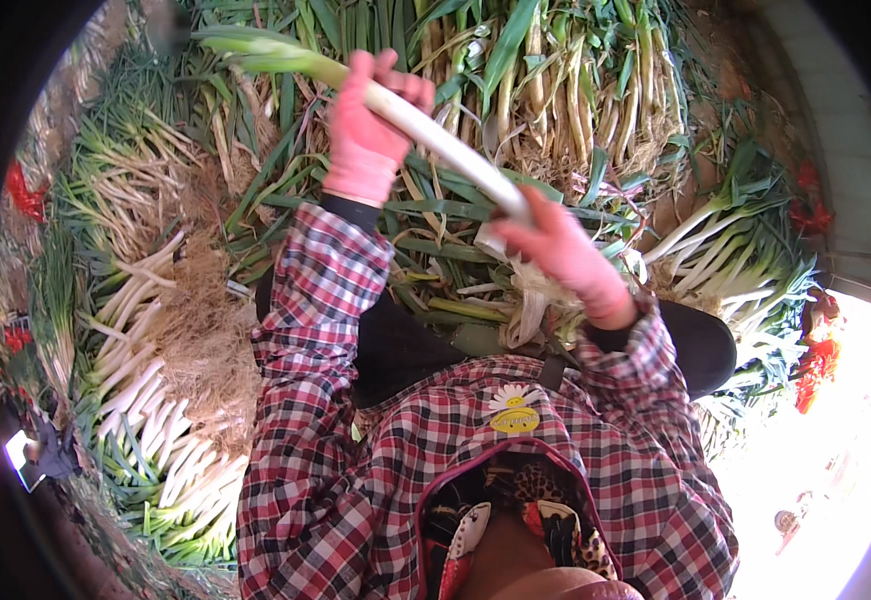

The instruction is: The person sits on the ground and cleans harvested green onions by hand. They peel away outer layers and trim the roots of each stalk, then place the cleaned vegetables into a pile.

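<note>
A long white-stemmed leek (443,139) slants across the space before me, its green leaf end at the upper left. My left hand (375,112), in a pink glove, is around its upper stem below the leaves. At the lower right end of the stem is my right hand (563,247), also pink-gloved and slightly blurred, with its fingers around that end. Pale peeled leaf layers (533,300) hang or lie just below my right hand. Loose green leaves (435,247) cover the ground beneath the held stem.
Unpeeled leeks with brown roots (578,97) lie at the top. White-stemmed leeks (150,405) are piled on the left beside a root mass (210,337); another bunch (735,262) lies on the right. Red ties (818,367) are at the far right. A person (52,450) is at the far left.
</note>
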